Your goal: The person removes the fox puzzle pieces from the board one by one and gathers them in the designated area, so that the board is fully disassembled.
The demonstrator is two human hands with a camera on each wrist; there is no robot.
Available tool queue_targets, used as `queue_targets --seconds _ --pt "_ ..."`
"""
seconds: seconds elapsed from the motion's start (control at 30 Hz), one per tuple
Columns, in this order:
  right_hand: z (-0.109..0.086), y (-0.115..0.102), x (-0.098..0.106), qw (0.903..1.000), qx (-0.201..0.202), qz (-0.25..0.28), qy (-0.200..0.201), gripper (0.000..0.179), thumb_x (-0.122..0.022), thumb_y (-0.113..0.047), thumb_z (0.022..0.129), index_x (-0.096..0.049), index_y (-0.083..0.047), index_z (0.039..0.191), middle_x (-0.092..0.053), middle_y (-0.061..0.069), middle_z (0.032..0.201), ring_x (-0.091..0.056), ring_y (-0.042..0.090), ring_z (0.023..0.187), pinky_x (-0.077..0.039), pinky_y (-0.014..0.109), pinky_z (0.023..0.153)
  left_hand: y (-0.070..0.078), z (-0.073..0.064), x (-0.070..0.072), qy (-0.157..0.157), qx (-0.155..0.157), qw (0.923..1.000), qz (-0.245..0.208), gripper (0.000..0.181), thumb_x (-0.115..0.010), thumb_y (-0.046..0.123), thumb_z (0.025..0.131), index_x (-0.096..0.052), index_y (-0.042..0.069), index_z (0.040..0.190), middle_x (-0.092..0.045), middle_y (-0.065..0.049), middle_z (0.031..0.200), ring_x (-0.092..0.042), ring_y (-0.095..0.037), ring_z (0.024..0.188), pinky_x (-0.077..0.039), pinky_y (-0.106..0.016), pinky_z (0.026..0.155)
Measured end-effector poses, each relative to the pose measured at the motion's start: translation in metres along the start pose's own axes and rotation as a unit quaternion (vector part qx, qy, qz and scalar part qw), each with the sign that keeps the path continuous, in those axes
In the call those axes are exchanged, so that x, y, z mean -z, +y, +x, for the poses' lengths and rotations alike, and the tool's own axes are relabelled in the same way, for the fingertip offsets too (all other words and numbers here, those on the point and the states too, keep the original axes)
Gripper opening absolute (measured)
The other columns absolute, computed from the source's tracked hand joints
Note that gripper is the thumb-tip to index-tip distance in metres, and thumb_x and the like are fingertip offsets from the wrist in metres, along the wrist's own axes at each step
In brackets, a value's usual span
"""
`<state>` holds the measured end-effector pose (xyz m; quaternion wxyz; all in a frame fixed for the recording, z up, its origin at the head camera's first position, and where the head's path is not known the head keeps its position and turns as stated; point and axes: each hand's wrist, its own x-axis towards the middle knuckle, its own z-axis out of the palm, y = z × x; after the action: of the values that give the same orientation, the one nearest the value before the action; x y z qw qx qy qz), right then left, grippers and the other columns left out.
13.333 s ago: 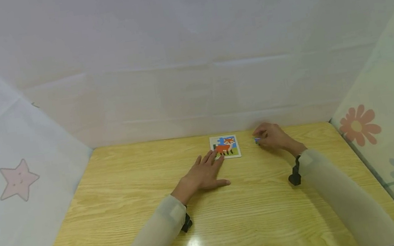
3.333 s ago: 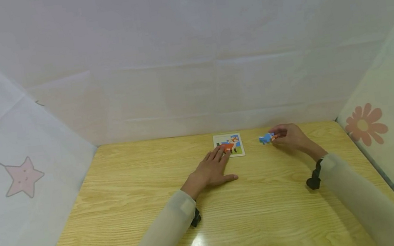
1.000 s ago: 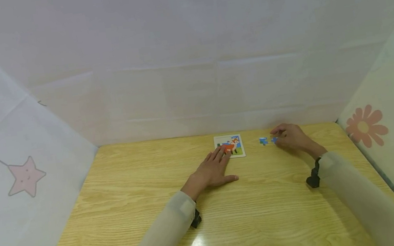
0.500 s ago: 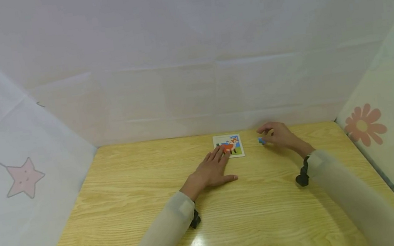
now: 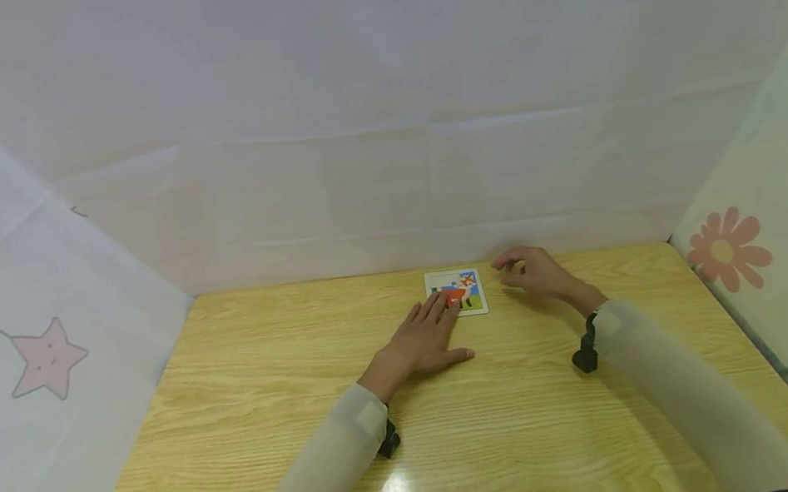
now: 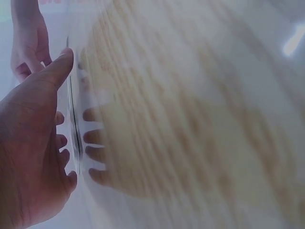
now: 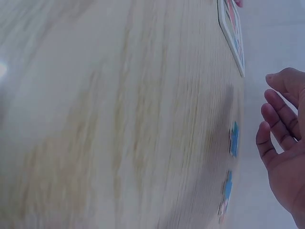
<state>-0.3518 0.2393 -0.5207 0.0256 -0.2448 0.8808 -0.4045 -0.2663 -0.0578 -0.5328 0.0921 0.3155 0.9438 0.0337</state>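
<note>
A small puzzle board [image 5: 438, 278] with a white rim and a fox picture lies near the table's back edge. Its upper left shows pale, bare board. My left hand [image 5: 417, 347] rests on the board's lower left, fingers spread and straight, hiding part of the fox. Right of the board hovers my right hand [image 5: 537, 272], fingers loosely bent with nothing between them. In the right wrist view two blue puzzle pieces lie flat on the table below that hand: one piece [image 7: 234, 138] nearer the board, another piece [image 7: 226, 194] farther off. The head view hides both behind the hand.
The light wooden table [image 5: 276, 431] ends at a pale cloth wall [image 5: 328, 205] just behind the board. Printed side cloths stand left and right. A dark wrist camera [image 5: 586, 353] hangs under the right wrist, another camera [image 5: 389, 438] under the left.
Over the last second my right hand has moved left from beside the two loose pieces toward the board, now covering them in the head view. My left hand has stayed on the board.
</note>
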Motion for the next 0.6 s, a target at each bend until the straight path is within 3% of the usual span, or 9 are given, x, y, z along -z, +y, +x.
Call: queue_targets --seconds 0.2,0.6 --pt "0.01 -0.003 -0.011 0.9995 0.025 -0.019 -0.005 0.028 -0.075 0.001 0.095 -0.074 0.007 0.123 -0.072 0.022 0.121 -0.067 0.037 0.11 -0.057 0.05 0.09 0.002 0.002 0.002 0.002 0.0 1.0 0.004 0.092 -0.039 0.073 0.105 -0.014 0.014 0.172 -0.005 -0.013 0.179 -0.003 -0.029 0.165 -0.013 -0.05 0.132" --pt "0.019 -0.01 -0.026 0.9985 0.044 -0.033 -0.01 0.026 -0.074 0.002 0.096 -0.075 0.007 0.121 -0.072 0.023 0.117 -0.066 0.039 0.109 -0.058 0.055 0.089 0.005 0.01 -0.002 0.033 -0.007 0.9993 0.018 0.09 -0.04 0.072 0.106 -0.023 0.011 0.171 -0.014 -0.015 0.177 -0.01 -0.03 0.165 -0.016 -0.05 0.132"
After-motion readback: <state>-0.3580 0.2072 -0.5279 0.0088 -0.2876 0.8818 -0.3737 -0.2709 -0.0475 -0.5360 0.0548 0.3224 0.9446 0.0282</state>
